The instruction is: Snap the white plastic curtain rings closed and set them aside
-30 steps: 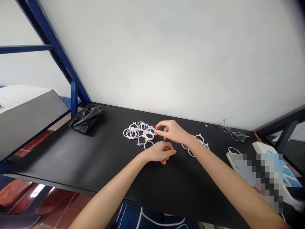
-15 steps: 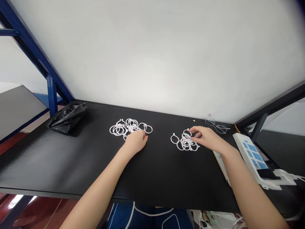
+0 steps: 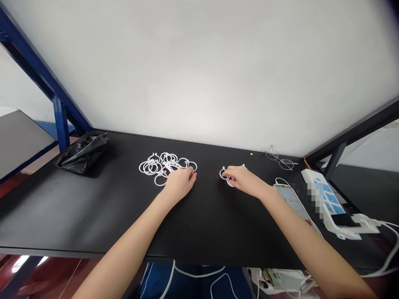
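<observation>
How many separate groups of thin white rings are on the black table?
2. One group of thin white rings is by the left hand, partly covered by it; the other group lies partly hidden under the right hand. More rings may be under either hand.

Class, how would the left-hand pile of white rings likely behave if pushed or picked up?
The white rings look thin, so probably light for their size. They show round outlines, suggesting some stiffness. They seem to lie mostly flat and overlapping, so a push would likely slide several together rather than roll them.
</observation>
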A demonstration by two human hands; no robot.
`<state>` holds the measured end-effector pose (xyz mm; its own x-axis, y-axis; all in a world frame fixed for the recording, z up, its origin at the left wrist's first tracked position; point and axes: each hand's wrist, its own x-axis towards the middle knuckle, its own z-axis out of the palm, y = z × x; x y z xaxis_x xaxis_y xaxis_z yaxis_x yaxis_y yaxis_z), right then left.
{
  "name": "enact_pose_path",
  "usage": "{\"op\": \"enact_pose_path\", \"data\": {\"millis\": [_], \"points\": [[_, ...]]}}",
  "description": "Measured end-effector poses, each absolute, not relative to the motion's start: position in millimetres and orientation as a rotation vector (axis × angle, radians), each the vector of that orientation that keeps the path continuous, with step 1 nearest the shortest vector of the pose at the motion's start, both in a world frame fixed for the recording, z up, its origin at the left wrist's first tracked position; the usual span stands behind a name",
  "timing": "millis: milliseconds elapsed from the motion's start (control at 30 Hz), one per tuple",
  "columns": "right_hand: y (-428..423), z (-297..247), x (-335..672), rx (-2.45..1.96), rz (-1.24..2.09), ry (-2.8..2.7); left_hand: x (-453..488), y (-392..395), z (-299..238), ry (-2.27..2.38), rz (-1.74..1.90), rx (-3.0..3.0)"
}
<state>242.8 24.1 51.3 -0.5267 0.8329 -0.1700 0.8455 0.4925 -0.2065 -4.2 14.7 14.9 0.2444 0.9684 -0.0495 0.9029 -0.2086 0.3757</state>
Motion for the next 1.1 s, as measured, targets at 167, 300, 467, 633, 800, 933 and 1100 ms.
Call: {"op": "enact_pose_path", "data": {"millis": [167, 300, 467, 633, 800, 933, 1100], "points": [[36, 54, 236, 1.478, -0.373, 2.641, -3, 14, 13, 1.695, 0.342, 2.229], [48, 59, 242, 1.648, -0.701, 2.686, -4, 15, 13, 1.683, 0.370, 2.229], [55, 66, 251, 1.808, -0.980, 2.738, -4, 14, 13, 1.531, 0.556, 2.122], [43, 73, 233, 1.842, -1.383, 2.706, 5, 5, 11, 1.048, 0.912, 1.829], [29, 80, 207, 1.583, -1.693, 2.668, 16, -1, 8, 0.845, 0.967, 1.792], [29, 81, 203, 1.610, -1.738, 2.659, 17, 3, 6, 0.947, 1.042, 1.621], [33, 78, 221, 1.745, -1.479, 2.646, 12, 9, 10, 0.973, 0.985, 1.248]]}}
